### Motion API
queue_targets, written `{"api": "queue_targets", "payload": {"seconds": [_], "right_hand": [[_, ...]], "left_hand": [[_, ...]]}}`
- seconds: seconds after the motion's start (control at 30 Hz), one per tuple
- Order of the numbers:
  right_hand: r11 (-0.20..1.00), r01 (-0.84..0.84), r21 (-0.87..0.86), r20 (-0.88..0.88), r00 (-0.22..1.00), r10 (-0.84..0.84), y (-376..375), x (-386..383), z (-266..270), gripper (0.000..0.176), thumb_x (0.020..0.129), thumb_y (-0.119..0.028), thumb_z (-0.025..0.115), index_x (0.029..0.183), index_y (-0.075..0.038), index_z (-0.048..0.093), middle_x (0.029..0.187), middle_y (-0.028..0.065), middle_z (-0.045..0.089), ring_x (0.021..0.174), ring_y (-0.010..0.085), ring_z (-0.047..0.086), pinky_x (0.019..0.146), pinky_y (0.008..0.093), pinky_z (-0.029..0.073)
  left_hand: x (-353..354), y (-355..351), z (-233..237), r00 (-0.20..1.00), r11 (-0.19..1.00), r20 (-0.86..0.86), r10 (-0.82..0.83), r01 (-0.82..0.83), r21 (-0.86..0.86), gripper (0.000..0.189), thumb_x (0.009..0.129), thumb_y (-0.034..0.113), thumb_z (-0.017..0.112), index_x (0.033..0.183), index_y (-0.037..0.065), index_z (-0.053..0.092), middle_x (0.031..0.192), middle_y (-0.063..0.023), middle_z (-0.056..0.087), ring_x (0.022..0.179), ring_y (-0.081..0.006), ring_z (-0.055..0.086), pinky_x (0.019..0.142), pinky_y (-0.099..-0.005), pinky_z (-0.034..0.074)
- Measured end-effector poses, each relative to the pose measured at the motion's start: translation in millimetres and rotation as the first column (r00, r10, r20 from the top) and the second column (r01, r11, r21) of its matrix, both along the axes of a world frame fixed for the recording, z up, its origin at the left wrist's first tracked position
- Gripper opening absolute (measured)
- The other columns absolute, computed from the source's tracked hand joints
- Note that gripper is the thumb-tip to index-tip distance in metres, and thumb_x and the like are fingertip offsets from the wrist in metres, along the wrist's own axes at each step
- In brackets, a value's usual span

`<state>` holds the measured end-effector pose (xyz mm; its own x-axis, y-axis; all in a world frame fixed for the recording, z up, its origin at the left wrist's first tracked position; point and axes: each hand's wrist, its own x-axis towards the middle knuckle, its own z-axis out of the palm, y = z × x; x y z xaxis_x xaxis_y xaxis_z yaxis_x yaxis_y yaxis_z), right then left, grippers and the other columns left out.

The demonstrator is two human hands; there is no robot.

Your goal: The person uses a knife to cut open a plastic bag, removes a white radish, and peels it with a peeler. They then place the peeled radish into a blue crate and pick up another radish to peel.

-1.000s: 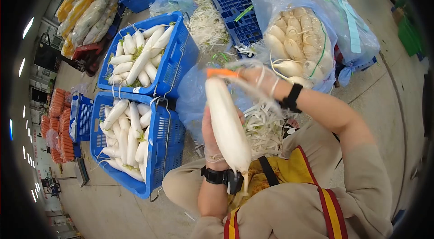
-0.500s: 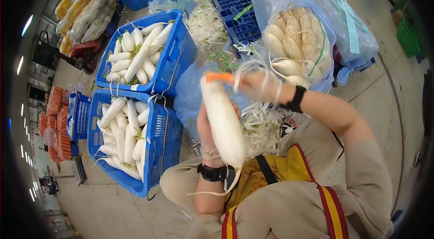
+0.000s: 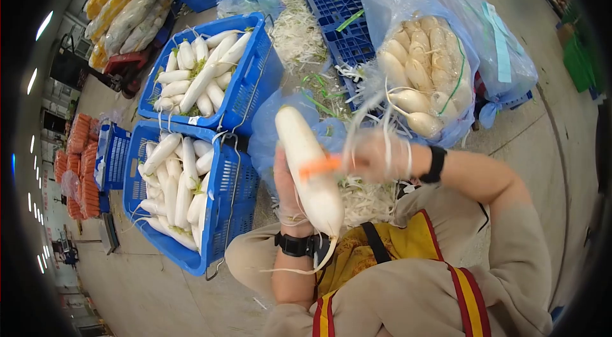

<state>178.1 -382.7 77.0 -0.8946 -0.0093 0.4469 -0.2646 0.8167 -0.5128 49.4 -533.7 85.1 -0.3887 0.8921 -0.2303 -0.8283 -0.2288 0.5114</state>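
Observation:
A large white radish (image 3: 312, 190) with a long thin root stands tilted in front of me, its root end toward my body. My left hand (image 3: 288, 187), in a clear glove, is wrapped round its far side, with the fingers partly hidden. My right hand (image 3: 382, 155), blurred and gloved, grips an orange peeler (image 3: 320, 166) that lies against the middle of the radish. Thin white peel strips hang from my right hand. Below it, a heap of peelings (image 3: 366, 200) lies on the ground.
Two blue crates (image 3: 213, 209) of white radishes stand at the left. Behind my right hand, a clear bag (image 3: 424, 69) of radishes rests by a blue pallet (image 3: 331, 12). More peelings (image 3: 296, 34) lie beyond a blue plastic bag (image 3: 271, 126).
The peeler in my right hand has moved from the radish's far end down to its middle. The radish, still in my left hand, has shifted slightly left.

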Motion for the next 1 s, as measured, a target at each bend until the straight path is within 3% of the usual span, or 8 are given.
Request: {"api": "queue_targets", "payload": {"seconds": [0.1, 0.17, 0.27, 0.47, 0.6, 0.73, 0.8, 1.0], "right_hand": [[0.987, -0.161, 0.016, -0.09, 0.983, 0.162, -17, -1, 9, 0.015, 0.085, -0.022, 0.056, 0.084, -0.009, 0.063, 0.069, 0.0108, 0.061, 0.058, 0.027, 0.061, 0.052, 0.037, 0.05], [0.969, 0.186, 0.162, 0.33, 0.915, -0.231, 14, -22, 1, 0.02, 0.084, -0.025, 0.055, 0.081, -0.006, 0.061, 0.07, 0.0155, 0.061, 0.064, 0.0303, 0.062, 0.059, 0.0405, 0.05], [0.901, 0.433, -0.01, 0.163, 0.89, -0.426, 59, -29, -19, 0.024, 0.089, -0.03, 0.053, 0.088, -0.007, 0.057, 0.07, 0.0169, 0.061, 0.065, 0.0349, 0.061, 0.056, 0.0448, 0.047], [0.878, 0.256, -0.404, 0.16, 0.965, -0.208, 48, -18, 13, 0.025, 0.092, -0.025, 0.049, 0.104, -0.005, 0.057, 0.073, 0.0195, 0.06, 0.07, 0.0375, 0.06, 0.061, 0.0444, 0.046], [0.911, 0.412, 0.005, 0.392, 0.837, -0.381, 69, -17, -10, 0.028, 0.091, -0.027, 0.049, 0.104, -0.005, 0.061, 0.082, 0.0183, 0.063, 0.077, 0.0326, 0.062, 0.068, 0.0408, 0.048], [0.889, 0.419, -0.185, 0.532, 0.803, -0.268, 29, -12, 41, 0.029, 0.089, -0.027, 0.051, 0.106, -0.006, 0.061, 0.085, 0.0192, 0.063, 0.079, 0.0316, 0.063, 0.07, 0.0405, 0.049], [0.994, -0.022, -0.105, 0.256, 0.965, 0.048, 14, -8, 19, 0.029, 0.089, -0.028, 0.052, 0.107, -0.007, 0.062, 0.085, 0.0196, 0.063, 0.077, 0.0317, 0.063, 0.069, 0.041, 0.05], [0.911, 0.388, -0.139, 0.288, 0.896, -0.338, 31, -9, 5, 0.026, 0.089, -0.029, 0.053, 0.1, -0.007, 0.061, 0.083, 0.0186, 0.063, 0.075, 0.0317, 0.063, 0.068, 0.0403, 0.051]], "left_hand": [[4, -4, 16, 0.997, 0.996, 0.075, -0.018, 0.025, -0.09, 0.044, 0.096, 0.043, 0.037, 0.107, 0.004, 0.053, 0.082, -0.0134, 0.061, 0.069, -0.0221, 0.061, 0.061, -0.0329, 0.053], [17, 1, 18, 0.991, 0.995, 0.127, -0.052, 0.063, -0.081, 0.049, 0.095, 0.047, 0.035, 0.107, 0.004, 0.055, 0.081, -0.0131, 0.063, 0.067, -0.0221, 0.063, 0.061, -0.0317, 0.055], [25, 2, 16, 0.992, 0.982, 0.08, -0.102, 0.113, -0.151, 0.049, 0.096, 0.046, 0.034, 0.107, 0.004, 0.055, 0.081, -0.0125, 0.064, 0.068, -0.0224, 0.063, 0.061, -0.0316, 0.055], [4, -1, 15, 0.996, 0.995, 0.088, -0.016, 0.024, -0.098, 0.044, 0.096, 0.041, 0.035, 0.109, 0.002, 0.053, 0.083, -0.0144, 0.062, 0.067, -0.0249, 0.062, 0.061, -0.033, 0.053], [5, -4, 13, 0.995, 0.992, 0.103, 0.02, -0.007, -0.125, 0.044, 0.096, 0.042, 0.036, 0.11, 0.003, 0.053, 0.084, -0.0147, 0.063, 0.069, -0.0246, 0.063, 0.061, -0.0341, 0.054], [-2, -2, 1, 0.994, 0.996, 0.113, 0.003, 0.006, -0.084, 0.043, 0.096, 0.041, 0.037, 0.109, 0.005, 0.055, 0.084, -0.013, 0.064, 0.069, -0.0228, 0.064, 0.061, -0.0336, 0.055], [5, 5, 6, 0.988, 0.983, 0.099, 0.115, -0.099, -0.156, 0.043, 0.095, 0.04, 0.037, 0.109, 0.004, 0.056, 0.083, -0.012, 0.065, 0.067, -0.0215, 0.064, 0.061, -0.0317, 0.055], [16, 0, 23, 0.957, 0.991, 0.259, 0.131, -0.13, -0.019, 0.051, 0.094, 0.049, 0.037, 0.108, 0.002, 0.054, 0.084, -0.0161, 0.062, 0.068, -0.0259, 0.061, 0.06, -0.0371, 0.054]]}}
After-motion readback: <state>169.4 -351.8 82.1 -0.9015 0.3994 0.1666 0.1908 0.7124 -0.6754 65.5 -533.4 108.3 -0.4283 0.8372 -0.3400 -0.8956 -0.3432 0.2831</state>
